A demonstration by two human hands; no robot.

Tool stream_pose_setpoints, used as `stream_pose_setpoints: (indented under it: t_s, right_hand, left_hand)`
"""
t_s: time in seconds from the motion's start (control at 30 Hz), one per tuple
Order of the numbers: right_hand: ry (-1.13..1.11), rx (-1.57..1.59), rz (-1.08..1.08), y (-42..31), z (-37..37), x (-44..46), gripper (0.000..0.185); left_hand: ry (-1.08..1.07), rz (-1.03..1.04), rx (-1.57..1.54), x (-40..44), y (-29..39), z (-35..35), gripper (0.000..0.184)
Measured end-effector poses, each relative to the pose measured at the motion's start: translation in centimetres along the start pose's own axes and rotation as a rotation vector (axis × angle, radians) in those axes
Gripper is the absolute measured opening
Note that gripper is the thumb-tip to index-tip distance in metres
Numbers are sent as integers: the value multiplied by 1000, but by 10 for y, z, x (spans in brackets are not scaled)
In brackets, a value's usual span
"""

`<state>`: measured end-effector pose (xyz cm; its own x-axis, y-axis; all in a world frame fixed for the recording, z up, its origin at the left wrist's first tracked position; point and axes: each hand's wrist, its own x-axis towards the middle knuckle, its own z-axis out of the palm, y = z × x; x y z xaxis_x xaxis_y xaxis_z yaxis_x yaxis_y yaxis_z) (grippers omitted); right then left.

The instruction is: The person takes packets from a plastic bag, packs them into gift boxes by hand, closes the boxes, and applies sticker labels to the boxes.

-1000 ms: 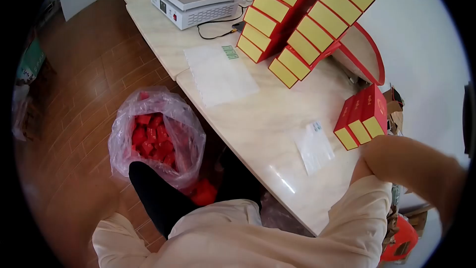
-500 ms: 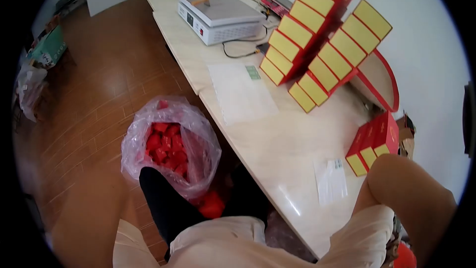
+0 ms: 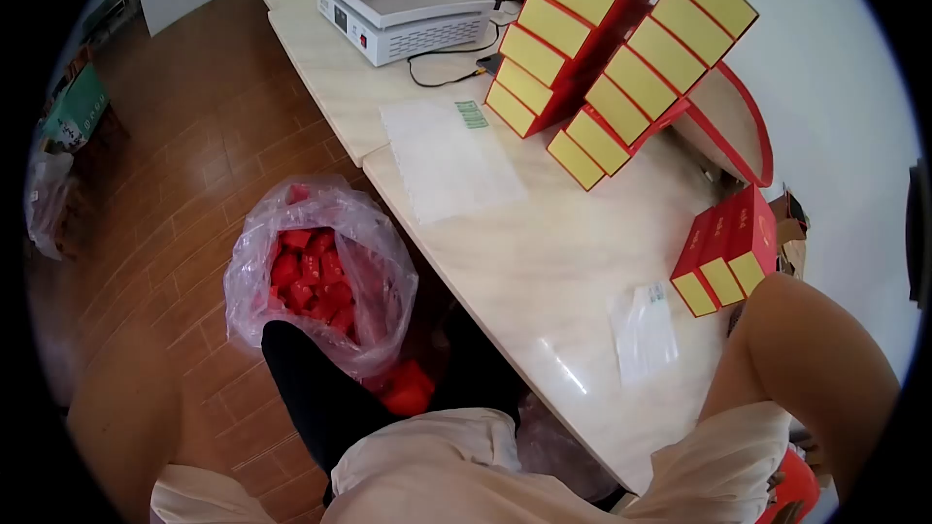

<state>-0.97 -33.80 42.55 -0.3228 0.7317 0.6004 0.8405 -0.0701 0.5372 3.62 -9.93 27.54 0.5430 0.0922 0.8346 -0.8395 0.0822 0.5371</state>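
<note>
Neither of my hands shows; only bent arms do. My left arm [image 3: 121, 408] is at the lower left above the floor, its hand out of the picture. On the other side my right arm [image 3: 820, 369] bends by the table's right part, near three red boxes with yellow ends [image 3: 723, 252], and its hand is also hidden. A clear plastic bag [image 3: 383, 262] full of small red packets [image 3: 316, 281] stands open on the floor by my knee. Close to the right arm, a small clear plastic sleeve [image 3: 643, 335] lies on the table.
On the pale table [image 3: 515, 281] stand two tall leaning stacks of red-and-yellow boxes [image 3: 646, 82]. A white sheet [image 3: 451, 165] lies before them. Farther back is a grey-topped machine [image 3: 403, 15] with a cable. A green box [image 3: 78, 112] stands at the far left.
The whole view has shifted slightly, so the table and boxes sit a little higher and further left. My arms have moved apart, the left one outward. The objects look unchanged.
</note>
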Motion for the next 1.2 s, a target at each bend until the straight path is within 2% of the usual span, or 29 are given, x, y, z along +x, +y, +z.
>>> stream_pose_setpoints:
  t_s: [0.47,0.63,0.7,0.77,0.8,0.83,0.87,0.9,0.93,0.97,1.0,1.03,1.1,1.17,1.2]
  right_hand:
    - [-56,-109,55,-13,-7,-21,40]
    - [15,-320,152,-24,-40,-31,39]
    - [111,-497,302,-27,-60,-50,39]
    - [243,-700,648,-23,-73,-89,38]
    - [259,-776,889,-21,-74,-118,38]
    - [225,-770,1163,-21,-73,-158,38]
    - [221,-564,1304,-28,-71,-213,36]
    - [-192,-867,1798,-35,-61,-225,33]
    - [-294,-792,1746,-52,-52,-272,36]
    - [-596,-896,1704,-83,-40,-322,42]
    - [-676,-787,1921,-112,-17,-344,50]
    - [-798,-728,1955,-145,6,-375,57]
    - [-1001,-556,2105,-164,61,-368,61]
    - [-780,-580,1842,-157,112,-342,61]
    - [-744,-447,1774,-145,131,-333,60]
  left_hand:
    - [-20,-292,118,-50,-43,11,39]
    - [-24,-305,151,-54,-51,18,35]
    - [-12,-293,153,-53,-54,18,34]
    - [18,-242,180,-48,-55,17,33]
    - [28,-218,187,-45,-54,16,32]
    - [39,-190,203,-42,-54,15,32]
    - [57,-158,216,-39,-53,13,31]
    - [77,-119,234,-36,-50,11,31]
    - [96,-75,250,-32,-49,9,30]
    - [126,-23,267,-29,-46,6,29]
    - [151,31,283,-27,-43,4,29]
    - [178,81,299,-24,-40,1,28]
    - [219,154,318,-22,-35,-3,27]
    - [217,164,315,-20,-32,-3,26]
    - [202,136,308,-21,-35,-1,26]
